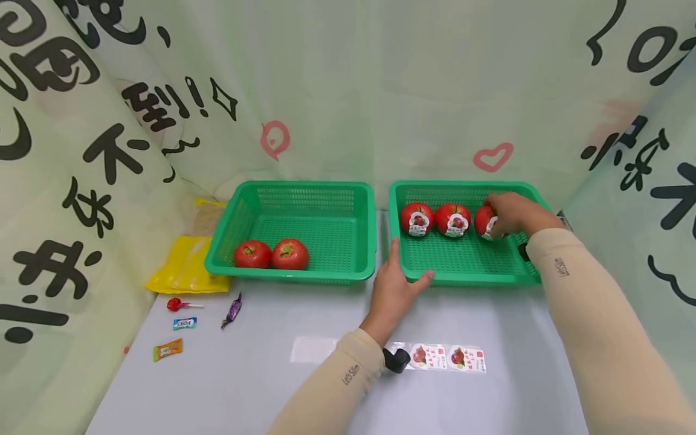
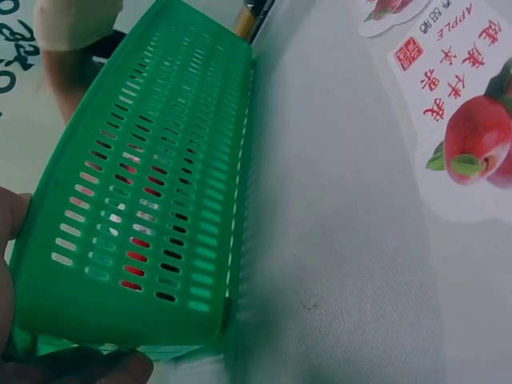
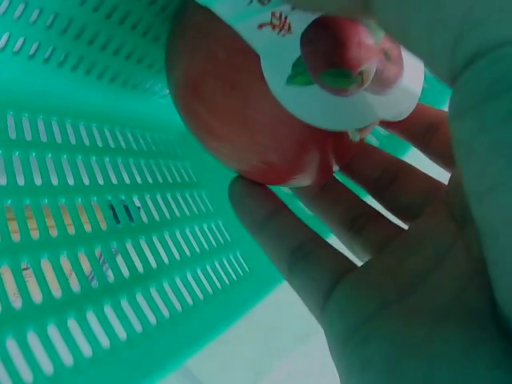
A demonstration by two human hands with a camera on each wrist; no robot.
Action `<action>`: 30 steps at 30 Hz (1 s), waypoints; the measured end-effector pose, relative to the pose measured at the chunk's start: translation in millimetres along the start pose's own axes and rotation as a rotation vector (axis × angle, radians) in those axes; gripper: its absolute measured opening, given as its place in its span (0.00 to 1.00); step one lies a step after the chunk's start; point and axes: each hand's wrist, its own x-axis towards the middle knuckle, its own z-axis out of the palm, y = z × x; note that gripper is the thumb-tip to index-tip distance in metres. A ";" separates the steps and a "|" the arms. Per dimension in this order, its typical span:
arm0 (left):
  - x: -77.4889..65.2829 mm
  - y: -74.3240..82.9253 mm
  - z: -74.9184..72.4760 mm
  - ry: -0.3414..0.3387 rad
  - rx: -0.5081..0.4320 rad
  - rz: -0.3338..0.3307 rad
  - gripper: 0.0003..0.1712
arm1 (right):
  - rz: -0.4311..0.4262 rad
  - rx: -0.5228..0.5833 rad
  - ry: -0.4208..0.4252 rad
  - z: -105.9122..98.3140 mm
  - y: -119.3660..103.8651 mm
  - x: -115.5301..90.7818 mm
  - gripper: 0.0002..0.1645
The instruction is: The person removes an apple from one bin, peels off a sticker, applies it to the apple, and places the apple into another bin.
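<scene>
In the head view, my right hand holds a red apple with a white label at the right end of the right green basket. The right wrist view shows that apple close up, the fingers against its side. Left of it in the same basket sit two more labelled apples, one in the middle and one at the left. My left hand rests at the basket's front left corner, thumb along the front rim and fingers along the left side.
The left green basket holds two unlabelled apples. A sticker strip lies in front. Yellow packaging, a red lollipop and several wrapped candies are at the left. A printed curtain surrounds the table.
</scene>
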 end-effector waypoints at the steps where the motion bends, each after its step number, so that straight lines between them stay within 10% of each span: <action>1: -1.3 1.4 1.2 -0.004 0.000 -0.001 0.60 | 0.012 0.000 -0.011 1.1 1.7 1.0 0.42; 20: -4.1 6.0 1.7 -0.006 -0.002 0.019 0.61 | 0.101 -0.045 0.006 7.8 4.3 -3.4 0.55; 24: -3.5 5.0 1.0 -0.014 0.040 -0.003 0.61 | 0.075 -0.018 0.034 3.0 -16.8 -24.4 0.55; 30: 0.3 14.4 -6.7 -0.059 0.194 -0.033 0.60 | -0.056 0.004 0.315 12.6 -80.3 -88.4 0.46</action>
